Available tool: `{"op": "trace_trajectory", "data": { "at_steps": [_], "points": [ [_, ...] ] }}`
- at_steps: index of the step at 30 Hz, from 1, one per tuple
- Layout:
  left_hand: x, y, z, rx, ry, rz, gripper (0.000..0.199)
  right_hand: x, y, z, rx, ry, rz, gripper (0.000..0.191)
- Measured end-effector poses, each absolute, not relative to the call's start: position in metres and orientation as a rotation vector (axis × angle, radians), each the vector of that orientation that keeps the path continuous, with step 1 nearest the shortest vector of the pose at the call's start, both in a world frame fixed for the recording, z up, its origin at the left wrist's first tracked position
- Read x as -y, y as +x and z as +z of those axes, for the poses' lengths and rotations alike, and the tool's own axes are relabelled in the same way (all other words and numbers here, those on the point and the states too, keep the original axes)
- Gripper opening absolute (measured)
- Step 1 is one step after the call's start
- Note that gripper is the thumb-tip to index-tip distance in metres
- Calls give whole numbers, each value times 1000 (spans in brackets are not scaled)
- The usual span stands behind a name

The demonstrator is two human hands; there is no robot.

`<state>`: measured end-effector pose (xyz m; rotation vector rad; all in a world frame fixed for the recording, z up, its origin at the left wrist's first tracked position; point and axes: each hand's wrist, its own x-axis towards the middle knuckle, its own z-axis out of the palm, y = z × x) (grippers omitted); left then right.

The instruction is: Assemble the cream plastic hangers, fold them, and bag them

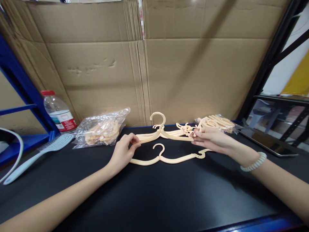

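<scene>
A cream plastic clothes hanger [173, 136] is held up between my hands, its hook pointing upward. My left hand [123, 149] pinches its left end between thumb and fingers. At the opposite end, my right hand [212, 139] closes its fingers on the hanger's tip; a small curved cream piece shows by the fingertips, and I cannot tell whether it is joined on. Nearer to me, a second hanger [175, 160] lies flat on the black table [154, 196], its left end partly covered by my left hand. Behind the held hanger lie loose cream hanger parts [185, 128].
Clear plastic bags of cream parts lie at the back left [102, 130] and back right [220, 123]. A light blue hairbrush [56, 144] and a red-capped bottle [60, 112] are leftward. A dark flat tray-like object [263, 141] sits rightward. Cardboard [101, 74] walls the back.
</scene>
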<state>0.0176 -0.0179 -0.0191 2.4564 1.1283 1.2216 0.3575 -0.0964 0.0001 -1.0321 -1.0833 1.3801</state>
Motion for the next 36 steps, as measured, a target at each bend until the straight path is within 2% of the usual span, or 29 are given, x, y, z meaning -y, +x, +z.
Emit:
{"op": "trace_trajectory", "data": {
  "at_steps": [9, 17, 36],
  "points": [
    [20, 18, -19, -1128, 2450, 1211, 8, 101, 353, 1, 1050, -1104, 1524, 11],
    [20, 18, -19, -1112, 2448, 1228, 9, 100, 351, 2, 1037, -1155, 1514, 17],
    [21, 18, -20, -1052, 2512, 1236, 12, 100, 334, -6, 1009, -1241, 1184, 18]
  ]
}}
